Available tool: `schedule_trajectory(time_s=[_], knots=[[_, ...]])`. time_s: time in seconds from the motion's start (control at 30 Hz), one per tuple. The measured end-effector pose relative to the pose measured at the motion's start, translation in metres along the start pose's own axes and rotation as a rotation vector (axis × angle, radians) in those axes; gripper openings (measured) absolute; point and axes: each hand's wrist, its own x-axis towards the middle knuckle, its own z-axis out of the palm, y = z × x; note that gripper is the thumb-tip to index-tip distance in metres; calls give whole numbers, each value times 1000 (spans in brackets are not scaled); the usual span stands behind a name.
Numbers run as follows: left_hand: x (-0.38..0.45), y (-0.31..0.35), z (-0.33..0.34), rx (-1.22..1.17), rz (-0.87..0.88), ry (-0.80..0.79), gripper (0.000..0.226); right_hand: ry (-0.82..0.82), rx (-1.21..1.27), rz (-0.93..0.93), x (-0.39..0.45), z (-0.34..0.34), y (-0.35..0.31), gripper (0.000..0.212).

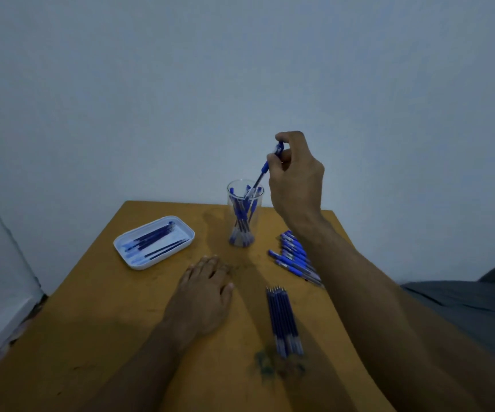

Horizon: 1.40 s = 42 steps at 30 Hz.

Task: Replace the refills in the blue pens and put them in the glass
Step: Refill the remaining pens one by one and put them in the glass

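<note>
A clear glass point(244, 214) stands at the far middle of the table and holds several blue pens. My right hand point(295, 176) is above and to the right of it, pinching a blue pen point(262, 172) by its top end. The pen slants down with its tip at the glass mouth. My left hand point(203, 292) lies flat on the table, palm down, holding nothing. A row of blue pens point(295, 257) lies to the right of the glass, partly hidden by my right forearm. A bundle of blue refills point(283, 321) lies near the table's middle.
A white tray point(127, 237) at the left holds several dark refills. The wooden table point(91, 337) has an ink stain point(270, 362) near the refill bundle. A pale wall rises right behind the table. Grey cloth shows at the right edge.
</note>
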Motion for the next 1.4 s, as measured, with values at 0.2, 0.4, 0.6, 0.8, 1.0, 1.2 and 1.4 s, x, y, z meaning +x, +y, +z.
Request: schedule_trajectory(time_s=[0.2,0.4,0.6,0.8,1.0,1.2,1.4], knots=[[-1,2,-3,5,3,-4,55,-105,-143,-44,9,21,23,24],[-1,3,-4,4,-1,-6,56,-329,-268,38,3,35,45,26],[2,1,-3,14,-9,-9,56,-450,-399,43,-8,47,55,26],[3,-1,0,12,-6,-3,57,-424,-436,46,-10,48,62,27],[3,-2,1,12,-9,-1,56,-254,-281,100,-19,28,65,27],[3,-1,0,9,-8,-8,56,-538,-584,260,-65,0,105,22],[3,0,-1,12,-14,-12,56,-805,-834,241,-89,5,112,23]])
